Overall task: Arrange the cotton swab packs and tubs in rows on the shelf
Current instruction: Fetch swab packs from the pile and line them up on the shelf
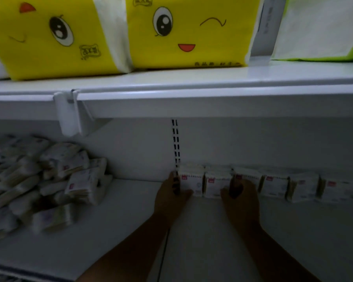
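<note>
A row of several white cotton swab packs (pixel 273 186) stands along the back wall of the lower shelf (pixel 114 237), running to the right. My left hand (pixel 171 196) holds the leftmost pack (pixel 190 180) by its left side, thumb across the front. My right hand (pixel 239 195) holds the second pack (pixel 216 183) at its right side. A loose heap of swab packs (pixel 39 180) lies on the left part of the shelf. No tubs are in sight.
The upper shelf (pixel 192 98) overhangs the row and carries two yellow tissue packs with cartoon faces (pixel 183 31) and a green-edged pack (pixel 322 29). A white bracket (pixel 69 112) hangs from its front edge. The lower shelf is dim.
</note>
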